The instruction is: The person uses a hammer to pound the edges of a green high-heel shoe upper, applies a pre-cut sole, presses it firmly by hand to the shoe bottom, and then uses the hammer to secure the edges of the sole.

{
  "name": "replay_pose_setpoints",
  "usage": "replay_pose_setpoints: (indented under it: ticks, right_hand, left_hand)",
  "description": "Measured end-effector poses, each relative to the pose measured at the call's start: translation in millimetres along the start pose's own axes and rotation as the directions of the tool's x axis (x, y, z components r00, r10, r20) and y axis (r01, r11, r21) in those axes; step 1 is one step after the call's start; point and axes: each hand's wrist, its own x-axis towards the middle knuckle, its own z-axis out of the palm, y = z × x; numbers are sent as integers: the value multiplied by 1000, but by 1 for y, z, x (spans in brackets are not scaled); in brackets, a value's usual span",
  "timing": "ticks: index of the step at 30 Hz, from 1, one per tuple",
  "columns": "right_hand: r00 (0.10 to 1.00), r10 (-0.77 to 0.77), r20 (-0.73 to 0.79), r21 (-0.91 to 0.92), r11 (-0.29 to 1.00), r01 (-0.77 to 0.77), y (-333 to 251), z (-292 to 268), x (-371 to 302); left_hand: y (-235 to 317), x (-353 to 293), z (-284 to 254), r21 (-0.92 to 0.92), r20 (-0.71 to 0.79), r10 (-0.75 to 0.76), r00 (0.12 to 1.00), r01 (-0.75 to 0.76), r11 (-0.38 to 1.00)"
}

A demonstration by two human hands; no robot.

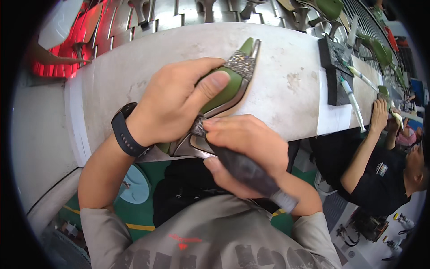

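Note:
A green shoe (232, 87) with a glittery band (242, 65) lies at the near edge of the pale worktable (286, 67), its pointed toe facing away. My left hand (172, 96), with a black watch (128, 130) on its wrist, is wrapped around the shoe, thumb pressing on the green upper. Close beside it, my right hand (251, 143) is closed around the thick dark handle of a tool (244, 170). The handle has a pale end, smeared by motion. The tool's working end meets the heel part of the shoe, largely hidden by my fingers.
Black blocks (333, 74) and syringes (354, 103) lie at the table's right. Beyond the far edge runs a metal slatted conveyor (170, 13) with more shoes, lit red at left. A co-worker (380, 175) sits at right. A light blue stool (135, 186) stands below.

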Motion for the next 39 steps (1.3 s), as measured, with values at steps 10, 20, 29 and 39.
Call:
replay_pose_setpoints:
  ticks: [10,20,29,39]
  right_hand:
    - [866,448,-222,359,863,-354,20,-58,34]
    - [728,629,-273,508,737,-446,95,-74,53]
    - [847,421,-326,418,867,-270,-10,-77,16]
    - [990,-36,136,151,988,16,-109,-104,22]
  left_hand:
    - [20,17,23,344,-29,-20,999,29,939]
    - [36,7,12,428,-191,190,963,-93,899]
    - [101,-26,5,9,-256,300,919,-309,951]
    - [103,-33,44,186,-433,375,820,-326,927]
